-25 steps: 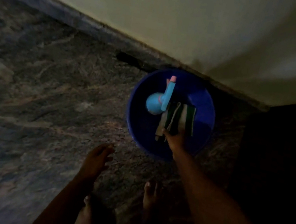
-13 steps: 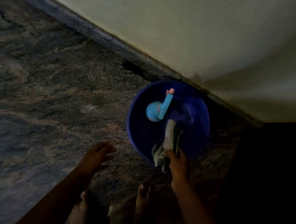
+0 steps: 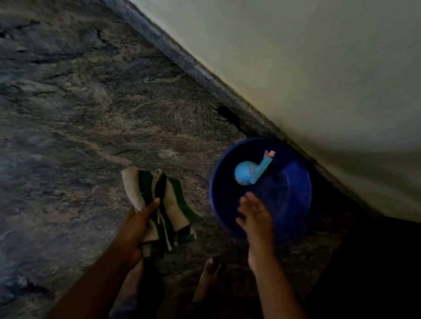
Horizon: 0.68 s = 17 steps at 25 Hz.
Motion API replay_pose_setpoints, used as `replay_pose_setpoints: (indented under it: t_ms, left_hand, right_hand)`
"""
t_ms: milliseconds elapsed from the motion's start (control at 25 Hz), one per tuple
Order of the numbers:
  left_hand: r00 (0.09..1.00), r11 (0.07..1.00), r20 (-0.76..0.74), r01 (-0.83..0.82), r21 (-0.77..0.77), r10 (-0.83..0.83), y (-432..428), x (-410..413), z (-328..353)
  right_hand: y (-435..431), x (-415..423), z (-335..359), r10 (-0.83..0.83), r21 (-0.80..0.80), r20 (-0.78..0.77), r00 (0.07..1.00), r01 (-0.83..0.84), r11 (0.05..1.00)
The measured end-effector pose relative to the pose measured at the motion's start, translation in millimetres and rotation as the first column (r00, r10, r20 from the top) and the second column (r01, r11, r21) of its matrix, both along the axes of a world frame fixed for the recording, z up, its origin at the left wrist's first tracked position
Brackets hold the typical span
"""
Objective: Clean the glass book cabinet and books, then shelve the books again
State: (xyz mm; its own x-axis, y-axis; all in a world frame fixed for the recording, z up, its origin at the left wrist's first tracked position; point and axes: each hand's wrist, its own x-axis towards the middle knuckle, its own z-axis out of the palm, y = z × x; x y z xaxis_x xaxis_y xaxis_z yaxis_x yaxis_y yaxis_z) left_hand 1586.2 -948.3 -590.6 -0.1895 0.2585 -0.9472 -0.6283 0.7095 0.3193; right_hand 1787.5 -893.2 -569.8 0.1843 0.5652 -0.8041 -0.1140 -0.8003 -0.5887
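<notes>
head: single view | faces steeply down | near floor point(image 3: 73, 115) | wall point(image 3: 330, 54) across upper right

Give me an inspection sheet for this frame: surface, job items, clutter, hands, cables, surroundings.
Surface: mottled stone floor; dim light, some blur.
Job's things: striped cloth held in the left hand; blue basin on the floor by the wall, with a light-blue spray bottle inside it. Cabinet and books not in view.
Clutter: nothing seen.
Hands: left hand grips the cloth; right hand open, fingers straight, over the basin's near rim; cannot tell if it touches.
Cables: nothing seen.
Surroundings: pale wall with dark skirting; dark mass at right, too dark to identify; bare foot below.
</notes>
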Motion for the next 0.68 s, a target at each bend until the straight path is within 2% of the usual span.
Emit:
replay_pose_setpoints:
  t_ms: [40, 80, 240, 400, 440, 600, 680]
  left_hand:
    - [0.999, 1.000, -0.044, 0.016, -0.011, -0.017, 3, 0, -8]
    - [0.995, 0.999, -0.084, 0.044, -0.025, -0.046, 6, 1, -16]
    - [0.988, 0.995, -0.111, 0.104, -0.007, -0.104, 19, 4, -47]
    - [0.996, 0.994, 0.032, -0.086, 0.067, 0.084, 29, -3, -73]
    - [0.994, 0.992, 0.041, -0.100, 0.080, 0.097, 31, -5, -78]
    - [0.998, 0.989, -0.055, 0.044, 0.142, -0.037, 33, -9, -78]
    - [0.996, 0.986, -0.076, 0.052, 0.160, -0.040, 32, -14, -67]
  right_hand:
    - [10, 12, -15, -0.100, 0.022, 0.084, 0.991, 0.098, 0.995]
    - [19, 20, -32, -0.128, 0.028, 0.160, 0.979, 0.125, 0.992]
    - [48, 25, -109, 0.057, 0.025, 0.334, 0.941, -0.069, 0.997]
    - [75, 19, -167, -0.028, 0.299, 0.372, 0.928, -0.091, 0.950]
    - [77, 19, -175, -0.051, 0.322, 0.402, 0.914, -0.089, 0.942]
    - [69, 22, -180, -0.035, 0.369, 0.451, 0.892, -0.151, 0.917]
    - [59, 20, -163, -0.001, 0.421, 0.448, 0.894, -0.210, 0.882]
